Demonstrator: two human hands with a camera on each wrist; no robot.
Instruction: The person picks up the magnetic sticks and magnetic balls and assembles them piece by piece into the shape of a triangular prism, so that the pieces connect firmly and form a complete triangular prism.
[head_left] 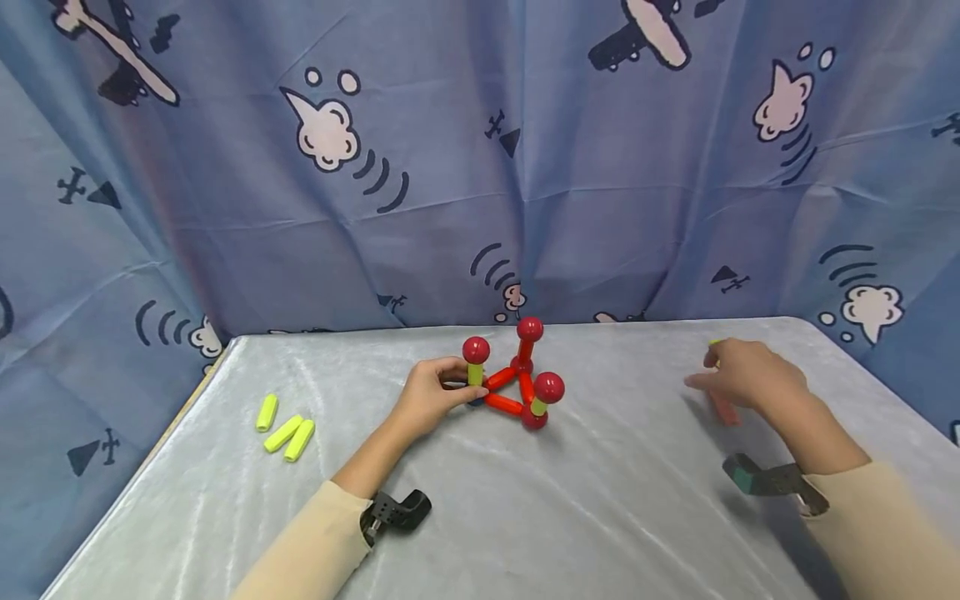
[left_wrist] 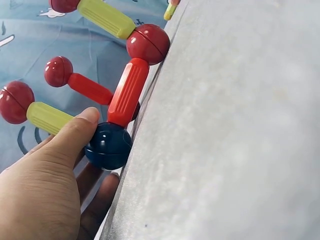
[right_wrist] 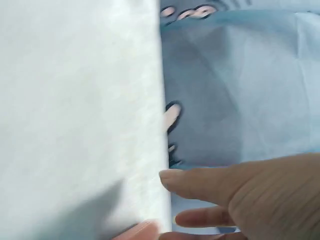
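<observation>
Near the middle of the table, my left hand (head_left: pixel 435 392) grips a corner of a ball-and-rod frame, at its blue ball (left_wrist: pixel 108 146). A yellow-green rod (left_wrist: pixel 49 118) topped by a red ball (head_left: pixel 476 350) rises from that corner. Red rods (head_left: pixel 504 404) form the frame's triangular base. Its other corners carry upright rods with red balls (head_left: pixel 549 387). Far to the right, my right hand (head_left: pixel 753 379) is over a loose red rod (head_left: pixel 726 410), thumb and fingers apart. A yellow-green piece (head_left: pixel 715 342) shows partly behind this hand; whether it is touched cannot be seen.
Several loose yellow-green rods (head_left: pixel 283 433) lie on the left of the pale cloth-covered table (head_left: pixel 600 517). A blue patterned curtain (head_left: pixel 450 167) hangs behind the table's back edge. Both wrists wear dark camera straps (head_left: pixel 393 512).
</observation>
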